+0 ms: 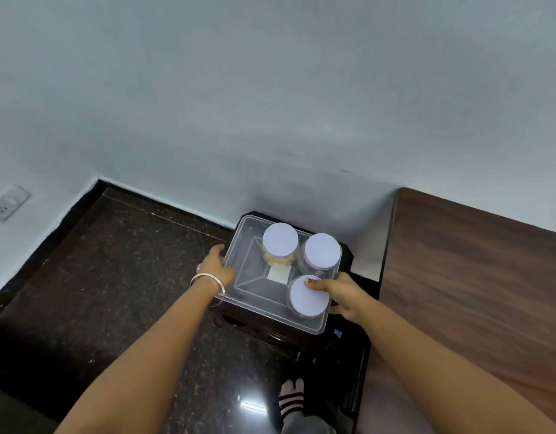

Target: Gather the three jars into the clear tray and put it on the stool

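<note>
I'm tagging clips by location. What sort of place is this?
Probably a room in a home: a polished dark stone floor, a plain wall with a socket, a wooden table, and a dark stool in the corner.

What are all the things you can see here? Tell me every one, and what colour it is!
jars: three, clear with pale lids, standing in the tray, toward its right side
clear tray: one, see-through, on top of the stool
stool: one, dark brown, under the tray by the wall
table: one, brown wood, on the right
socket: one, white, on the left wall
floor: dark speckled stone
wall: pale grey-white
bangle: one, silver, on the left wrist
foot: one, in a black-and-white striped sandal, at the bottom
left hand: holding the tray's left edge
right hand: holding the tray's right edge, thumb on the nearest jar's lid
</note>
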Demonstrator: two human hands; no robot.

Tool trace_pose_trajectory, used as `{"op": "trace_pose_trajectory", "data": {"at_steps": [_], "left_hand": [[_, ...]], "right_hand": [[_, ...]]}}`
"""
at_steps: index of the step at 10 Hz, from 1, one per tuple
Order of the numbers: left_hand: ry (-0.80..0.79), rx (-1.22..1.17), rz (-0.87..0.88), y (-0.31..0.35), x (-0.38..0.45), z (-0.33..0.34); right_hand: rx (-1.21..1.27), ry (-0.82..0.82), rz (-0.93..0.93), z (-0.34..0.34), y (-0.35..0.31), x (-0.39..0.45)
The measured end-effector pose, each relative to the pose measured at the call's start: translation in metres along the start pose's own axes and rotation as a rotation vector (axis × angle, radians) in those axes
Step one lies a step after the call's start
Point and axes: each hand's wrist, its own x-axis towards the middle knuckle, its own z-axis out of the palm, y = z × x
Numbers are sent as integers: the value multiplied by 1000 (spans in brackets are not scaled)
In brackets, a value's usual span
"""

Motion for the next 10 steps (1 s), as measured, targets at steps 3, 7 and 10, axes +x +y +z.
{"op": "trace_pose_trajectory", "data": {"at_steps": [3, 7, 10], "left_hand": [[-107, -85, -115, -26, 37, 32], [-109, 3, -72, -11, 25, 47], [61, 72, 115, 50, -29, 58]], "right_hand": [[46, 61, 115, 8, 16, 49], [18, 139, 85, 1, 27, 53], [-287, 189, -186, -22, -2, 13]]}}
